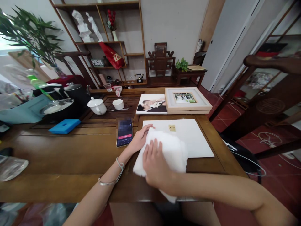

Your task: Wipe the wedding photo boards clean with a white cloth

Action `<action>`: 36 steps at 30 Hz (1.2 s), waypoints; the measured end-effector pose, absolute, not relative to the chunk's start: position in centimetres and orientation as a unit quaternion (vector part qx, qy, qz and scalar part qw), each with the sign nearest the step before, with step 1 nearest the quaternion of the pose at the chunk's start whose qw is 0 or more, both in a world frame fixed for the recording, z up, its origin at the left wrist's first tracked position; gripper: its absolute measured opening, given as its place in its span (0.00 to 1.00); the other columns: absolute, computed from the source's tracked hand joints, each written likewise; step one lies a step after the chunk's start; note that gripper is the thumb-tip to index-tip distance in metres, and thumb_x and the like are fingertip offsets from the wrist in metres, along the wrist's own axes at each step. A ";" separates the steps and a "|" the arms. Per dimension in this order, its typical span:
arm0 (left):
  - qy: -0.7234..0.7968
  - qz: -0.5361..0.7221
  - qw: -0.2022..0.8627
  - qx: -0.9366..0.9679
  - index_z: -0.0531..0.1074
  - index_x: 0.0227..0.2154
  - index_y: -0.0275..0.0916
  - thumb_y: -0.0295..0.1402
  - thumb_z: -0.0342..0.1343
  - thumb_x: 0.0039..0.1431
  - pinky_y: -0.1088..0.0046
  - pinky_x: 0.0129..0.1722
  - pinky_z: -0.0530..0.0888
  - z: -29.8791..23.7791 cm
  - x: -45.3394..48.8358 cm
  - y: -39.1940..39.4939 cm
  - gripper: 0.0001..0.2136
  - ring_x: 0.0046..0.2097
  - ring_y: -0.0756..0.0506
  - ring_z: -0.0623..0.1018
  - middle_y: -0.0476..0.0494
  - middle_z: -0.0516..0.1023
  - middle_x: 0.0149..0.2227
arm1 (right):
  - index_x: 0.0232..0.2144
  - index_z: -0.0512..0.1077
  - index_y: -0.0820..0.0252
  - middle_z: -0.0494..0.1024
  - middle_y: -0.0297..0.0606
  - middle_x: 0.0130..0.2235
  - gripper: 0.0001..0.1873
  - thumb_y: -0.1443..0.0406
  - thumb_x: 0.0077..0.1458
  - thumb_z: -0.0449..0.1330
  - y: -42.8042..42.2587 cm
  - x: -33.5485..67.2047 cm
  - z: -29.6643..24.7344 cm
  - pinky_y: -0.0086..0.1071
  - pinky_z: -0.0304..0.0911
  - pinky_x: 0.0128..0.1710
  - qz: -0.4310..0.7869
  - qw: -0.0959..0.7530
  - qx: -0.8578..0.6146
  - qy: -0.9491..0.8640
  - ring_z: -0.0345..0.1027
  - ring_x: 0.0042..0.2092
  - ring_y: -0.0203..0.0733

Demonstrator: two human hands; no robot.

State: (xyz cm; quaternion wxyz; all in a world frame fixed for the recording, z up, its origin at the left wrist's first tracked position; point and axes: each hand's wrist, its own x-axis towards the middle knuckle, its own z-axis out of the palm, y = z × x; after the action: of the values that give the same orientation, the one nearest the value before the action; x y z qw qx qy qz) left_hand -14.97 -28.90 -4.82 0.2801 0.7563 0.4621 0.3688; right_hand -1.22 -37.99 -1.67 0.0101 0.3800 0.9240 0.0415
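Note:
A white fluffy cloth (172, 150) lies bunched over the near left part of a flat white board (199, 142) on the wooden table. My right hand (156, 164) presses on the cloth from above, its fingers close together and bent into it. At the board's far left corner, my left hand (140, 138) grips the edge, with part of its fingers hidden by the cloth. A small yellowish patch (172, 128) shows on the board's face beyond the cloth. Just left of my left hand lies a phone (124, 131) with its screen lit.
Behind the board are a photo panel (151, 104) and a light wooden picture frame (204, 102). Farther left stand a white lidded cup (97, 106), a small white bowl (118, 104), a blue block (65, 126) and a glass-lidded pan (57, 106). A dark wooden chair (261, 103) is at right.

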 end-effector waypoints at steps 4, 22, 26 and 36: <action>0.449 0.337 0.271 0.782 0.69 0.53 0.38 0.31 0.44 0.64 0.59 0.58 0.69 -4.5 -14.8 -29.3 0.17 0.58 0.41 0.73 0.39 0.75 0.55 | 0.58 0.60 0.89 0.58 0.78 0.60 0.46 0.60 0.42 0.64 -40.2 1.3 -0.9 0.62 0.49 0.58 0.008 0.007 0.252 0.968 0.54 0.61 0.78; 0.466 0.285 0.146 0.825 0.75 0.47 0.36 0.28 0.46 0.65 0.58 0.59 0.68 -4.8 -14.0 -29.9 0.15 0.56 0.40 0.74 0.37 0.76 0.54 | 0.38 0.74 0.65 0.79 0.50 0.45 0.16 0.66 0.56 0.48 -22.0 4.4 1.8 0.38 0.63 0.42 -0.191 -0.115 0.400 0.889 0.72 0.43 0.52; 0.458 0.284 0.146 0.830 0.76 0.46 0.36 0.29 0.46 0.65 0.59 0.52 0.73 -4.6 -14.0 -29.9 0.14 0.50 0.39 0.76 0.38 0.79 0.47 | 0.38 0.75 0.62 0.79 0.42 0.47 0.12 0.66 0.54 0.53 -20.5 1.0 1.7 0.35 0.63 0.44 -0.223 -0.095 0.310 0.919 0.71 0.44 0.48; 0.450 0.306 0.131 0.829 0.75 0.46 0.34 0.26 0.48 0.65 0.56 0.58 0.69 -5.3 -14.0 -29.8 0.12 0.55 0.40 0.75 0.36 0.77 0.52 | 0.55 0.69 0.57 0.70 0.39 0.59 0.27 0.70 0.53 0.52 -21.1 11.0 0.8 0.48 0.57 0.57 -0.180 -0.114 0.291 0.933 0.64 0.58 0.55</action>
State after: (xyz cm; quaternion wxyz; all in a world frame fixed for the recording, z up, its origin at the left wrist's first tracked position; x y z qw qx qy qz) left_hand -14.05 -29.83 -5.27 0.1306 0.8286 0.4500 0.3064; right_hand 10.96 -21.08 0.85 -0.1136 0.2905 0.9328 -0.1804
